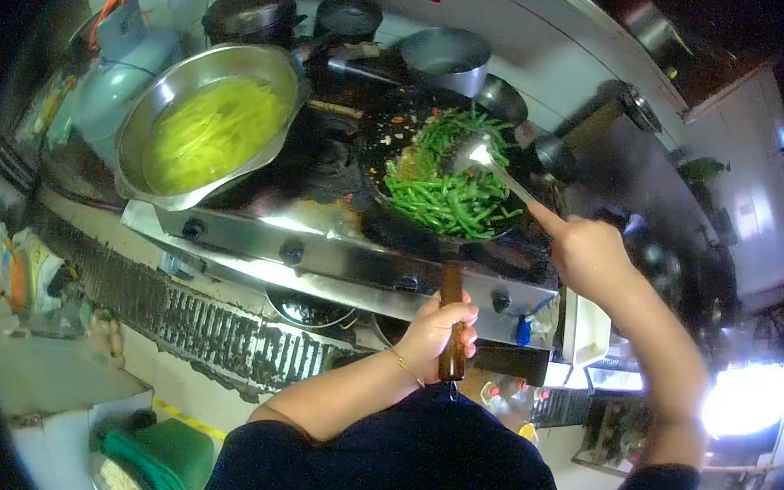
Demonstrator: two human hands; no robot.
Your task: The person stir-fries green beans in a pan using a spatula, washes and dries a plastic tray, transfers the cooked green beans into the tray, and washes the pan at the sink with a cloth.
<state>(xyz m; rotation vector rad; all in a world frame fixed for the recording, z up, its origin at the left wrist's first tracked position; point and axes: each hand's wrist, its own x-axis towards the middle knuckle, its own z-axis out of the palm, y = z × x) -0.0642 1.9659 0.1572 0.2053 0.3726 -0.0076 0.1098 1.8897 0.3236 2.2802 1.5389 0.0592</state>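
Gas cylinder (113, 99): teal, at the far left, beside the stove, something orange by its top.
Green bin (159, 452): near left, on the floor side, below the stove.
Metal basin (133, 137): on the left of the stove, wide-mouthed, holding yellow-green strips (222, 126) in liquid.
Dark pot (252, 15): far left, behind the basin, by the wall.
Stove (344, 264): steel front with a row of knobs, its top dark and stained.
Left hand (435, 336): near middle, fingers wrapped around the wooden handle (454, 287), which points towards the person.
Wok (384, 134): on the stove, right of the basin, dark inside, its near edge in line with the handle.
Cut green stalks (451, 199): in the wok, heaped at the near side and the far right, small bits scattered towards the left.
Ladle (512, 181): head down among the stalks, shaft slanting out to the near right.
Right hand (591, 253): right of the wok, closed on the ladle's shaft, one finger stretched along it.
White tray (594, 333): near right, below the right forearm.
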